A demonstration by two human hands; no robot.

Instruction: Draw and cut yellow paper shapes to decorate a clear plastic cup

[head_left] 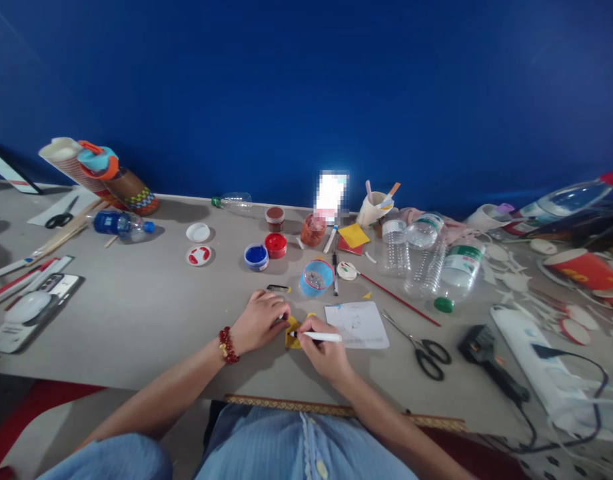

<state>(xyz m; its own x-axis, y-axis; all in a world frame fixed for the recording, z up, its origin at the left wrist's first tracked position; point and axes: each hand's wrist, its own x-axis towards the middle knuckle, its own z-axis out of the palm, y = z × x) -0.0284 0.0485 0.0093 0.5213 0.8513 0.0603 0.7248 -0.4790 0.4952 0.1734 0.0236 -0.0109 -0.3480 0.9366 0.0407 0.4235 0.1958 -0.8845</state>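
A small yellow piece [292, 341] lies on the grey table between my hands. My left hand [260, 321], with a red bead bracelet at the wrist, rests at the left edge of the piece, its fingers curled together and pressing on it. In my right hand [324, 350] is a white marker [322, 337], its dark tip on or just over the yellow piece. A white paper with a faint drawing [359, 325] lies just right of my right hand. Beyond my hands stands a blue cup [316, 279].
Open blue paint [256, 256] and red paint [275, 245] stand behind my left hand. Scissors [427, 353], a glue gun [491, 363] and a power strip [531, 373] lie to the right. Plastic bottles [459, 270] are at the back right, a phone [34, 310] at the left.
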